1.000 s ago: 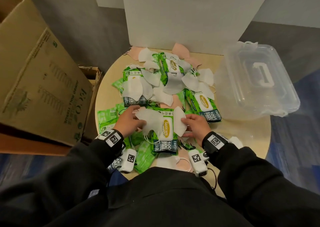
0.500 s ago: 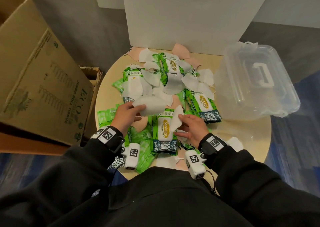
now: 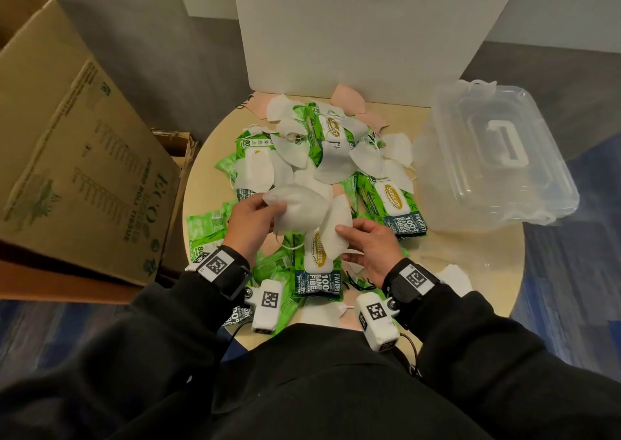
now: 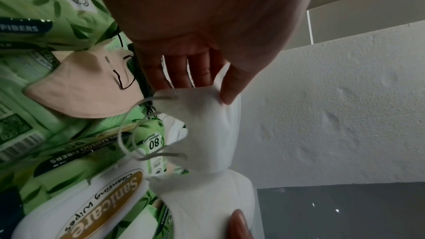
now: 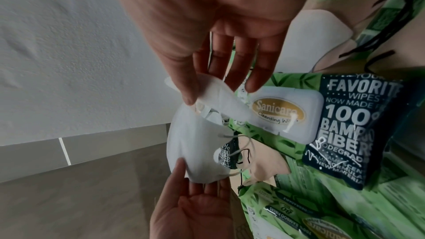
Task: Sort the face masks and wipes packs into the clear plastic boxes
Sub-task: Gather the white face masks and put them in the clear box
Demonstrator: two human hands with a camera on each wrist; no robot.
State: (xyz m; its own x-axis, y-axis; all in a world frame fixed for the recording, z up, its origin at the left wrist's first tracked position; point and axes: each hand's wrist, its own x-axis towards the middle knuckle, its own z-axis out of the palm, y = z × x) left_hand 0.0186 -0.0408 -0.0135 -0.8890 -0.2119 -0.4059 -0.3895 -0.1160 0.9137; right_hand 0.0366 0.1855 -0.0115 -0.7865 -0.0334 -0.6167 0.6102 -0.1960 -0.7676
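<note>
Sorting has barely begun: the lidded clear plastic box holds nothing visible. Beside it, green wipes packs and masks cover the round table. Left hand pinches one white folded face mask; right hand pinches another white mask.

Both hands are raised together over the middle, each pinching a white mask.

The left hand is held palm-down, its thumb pressed against the fingers through the mask's edge; the right hand is set just beside it, thumb and fingers closed lightly on its own mask; both wrists are banded with tagged black cuffs; the forearms are covered by dark sleeves.
</note>
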